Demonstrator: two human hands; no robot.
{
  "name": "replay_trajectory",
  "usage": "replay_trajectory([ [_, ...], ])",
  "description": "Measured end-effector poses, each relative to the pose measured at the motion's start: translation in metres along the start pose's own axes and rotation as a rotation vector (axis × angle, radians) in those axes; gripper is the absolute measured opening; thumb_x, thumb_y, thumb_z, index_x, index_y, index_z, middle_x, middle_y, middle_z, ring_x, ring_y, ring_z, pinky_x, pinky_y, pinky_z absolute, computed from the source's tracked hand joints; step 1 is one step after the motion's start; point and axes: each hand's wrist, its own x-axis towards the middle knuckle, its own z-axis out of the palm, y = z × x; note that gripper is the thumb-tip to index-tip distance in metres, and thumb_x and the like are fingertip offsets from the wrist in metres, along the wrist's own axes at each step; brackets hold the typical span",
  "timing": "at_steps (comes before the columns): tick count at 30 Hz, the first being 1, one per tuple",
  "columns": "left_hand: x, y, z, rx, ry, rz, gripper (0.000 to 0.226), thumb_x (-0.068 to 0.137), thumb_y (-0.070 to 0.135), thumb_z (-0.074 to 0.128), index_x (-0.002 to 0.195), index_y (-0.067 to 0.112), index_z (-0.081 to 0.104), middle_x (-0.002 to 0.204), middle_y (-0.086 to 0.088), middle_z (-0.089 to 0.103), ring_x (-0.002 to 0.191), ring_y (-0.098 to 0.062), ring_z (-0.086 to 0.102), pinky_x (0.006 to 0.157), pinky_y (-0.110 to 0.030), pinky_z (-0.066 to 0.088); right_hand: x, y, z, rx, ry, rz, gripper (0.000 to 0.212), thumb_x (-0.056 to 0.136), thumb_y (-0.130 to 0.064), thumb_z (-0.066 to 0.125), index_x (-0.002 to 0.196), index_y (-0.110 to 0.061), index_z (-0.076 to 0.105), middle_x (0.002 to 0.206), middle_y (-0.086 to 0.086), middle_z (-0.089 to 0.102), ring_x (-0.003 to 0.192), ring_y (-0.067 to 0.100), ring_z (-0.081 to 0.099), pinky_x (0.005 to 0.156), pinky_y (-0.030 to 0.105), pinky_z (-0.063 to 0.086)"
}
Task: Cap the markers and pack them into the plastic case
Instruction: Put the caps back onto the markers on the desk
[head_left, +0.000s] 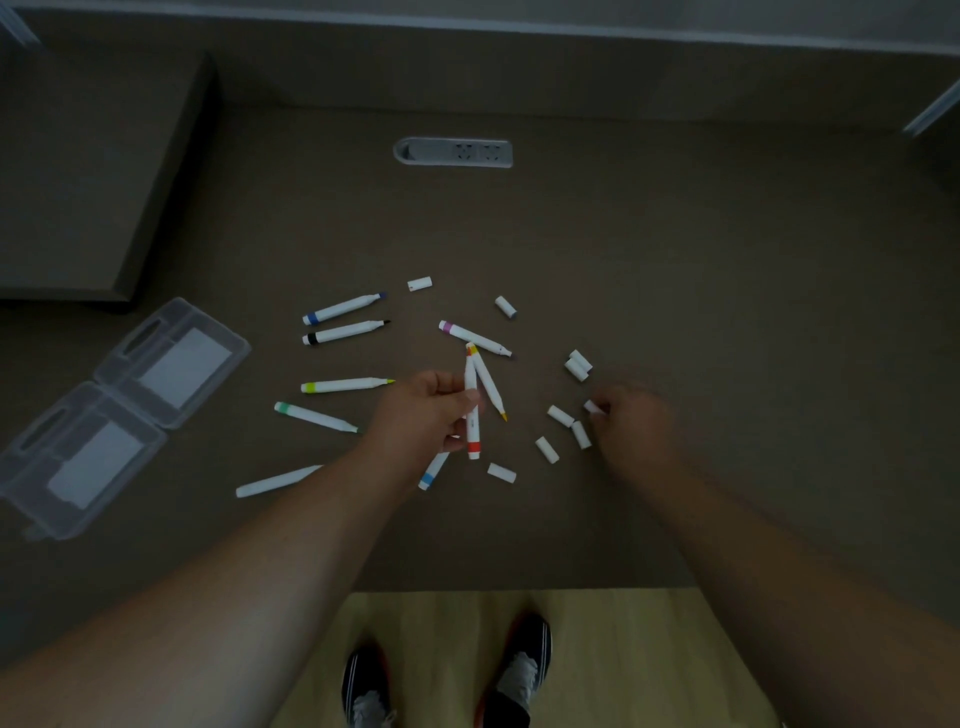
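left hand fingers grasp the red marker; right hand fingers pinch a cap.

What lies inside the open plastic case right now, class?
The plastic case lies open at the table's left. Each half shows only a pale rectangular patch through the clear plastic; no markers or caps are inside. What those patches are cannot be told.

left hand: forearm reaching forward, fingers curled round a white red-banded marker pen | right hand: forearm extended, fingertips pinching a small white plastic cap
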Motion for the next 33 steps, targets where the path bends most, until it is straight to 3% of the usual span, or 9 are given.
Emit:
replay_trajectory([
  [5,0.0,0.001,0.002,-0.007,-0.012,-0.001,0.01,0.093,0.014,0.062,0.102,0.017,0.064,0.104,-0.012,0.07,0.098,-0.025,0.068,0.087,-0.046,0.058,-0.016,-0.009,-0.006,0.011,0.045,-0.007,0.017,0.091,-0.027,0.063,0.105,-0.02,0.069,0.108,0.0,0.06,0.088,0.016,0.057,0.074,0.027,0.039],
  [9,-0.001,0.002,0.005,-0.029,-0.019,0.018,0.006,0.093,0.012,0.062,0.093,0.017,0.065,0.099,-0.012,0.071,0.089,-0.023,0.067,0.086,-0.046,0.058,-0.024,-0.015,-0.001,-0.047,0.003,-0.013,0.019,0.093,-0.033,0.061,0.099,-0.017,0.069,0.111,0.003,0.059,0.089,0.017,0.055,0.073,0.025,0.036],
  [13,-0.001,0.001,0.006,-0.025,-0.012,0.025,0.006,0.093,0.012,0.063,0.092,0.017,0.066,0.097,-0.011,0.071,0.091,-0.024,0.068,0.085,-0.047,0.059,-0.028,-0.015,0.003,-0.111,-0.047,-0.016,0.022,0.095,-0.033,0.056,0.106,-0.019,0.07,0.121,0.006,0.057,0.108,0.023,0.06,0.08,0.031,0.046],
  [15,-0.001,0.001,0.006,-0.03,-0.013,0.022,0.007,0.092,0.011,0.063,0.091,0.018,0.065,0.098,-0.012,0.071,0.093,-0.026,0.068,0.085,-0.047,0.059,-0.03,-0.016,0.002,-0.113,-0.059,-0.01,0.022,0.096,-0.032,0.055,0.107,-0.022,0.071,0.124,0.005,0.058,0.105,0.021,0.061,0.082,0.032,0.049],
  [19,-0.002,0.0,0.008,-0.04,-0.027,0.031,0.01,0.093,0.01,0.062,0.088,0.018,0.063,0.088,-0.009,0.069,0.083,-0.021,0.066,0.081,-0.041,0.06,-0.036,-0.016,-0.001,-0.02,-0.011,0.025,0.019,0.094,-0.033,0.057,0.1,-0.02,0.07,0.106,0.003,0.063,0.082,0.015,0.059,0.072,0.03,0.049],
  [21,-0.003,0.001,0.009,-0.027,-0.029,0.045,0.011,0.094,0.01,0.061,0.087,0.018,0.063,0.085,-0.007,0.068,0.078,-0.018,0.066,0.072,-0.034,0.061,-0.04,-0.02,-0.002,0.111,0.028,0.006,0.01,0.091,-0.03,0.062,0.086,-0.021,0.065,0.092,-0.001,0.06,0.076,0.013,0.056,0.069,0.03,0.047],
  [23,-0.004,0.002,0.01,-0.017,-0.029,0.054,0.012,0.094,0.01,0.061,0.086,0.019,0.063,0.082,-0.005,0.068,0.075,-0.016,0.066,0.064,-0.029,0.06,-0.045,-0.028,-0.003,0.21,0.018,-0.057,0.018,0.086,-0.026,0.067,0.074,-0.029,0.056,0.081,-0.008,0.056,0.072,0.01,0.054,0.067,0.029,0.046],
  [28,-0.004,0.004,0.013,-0.012,-0.022,0.037,0.009,0.094,0.012,0.061,0.09,0.021,0.063,0.087,-0.004,0.069,0.081,-0.016,0.068,0.066,-0.03,0.058,-0.057,-0.051,-0.009,0.287,-0.021,-0.176,0.008,0.086,-0.02,0.07,0.089,-0.023,0.063,0.087,-0.01,0.056,0.08,0.007,0.053,0.073,0.024,0.047],
  [33,-0.005,0.005,0.012,-0.023,-0.018,0.058,0.007,0.094,0.013,0.061,0.093,0.02,0.064,0.089,-0.004,0.07,0.081,-0.016,0.068,0.069,-0.031,0.059,-0.063,-0.065,-0.011,0.341,-0.006,-0.267,0.02,0.082,-0.01,0.071,0.082,-0.025,0.059,0.085,-0.011,0.053,0.079,0.002,0.049,0.07,0.015,0.039],
])
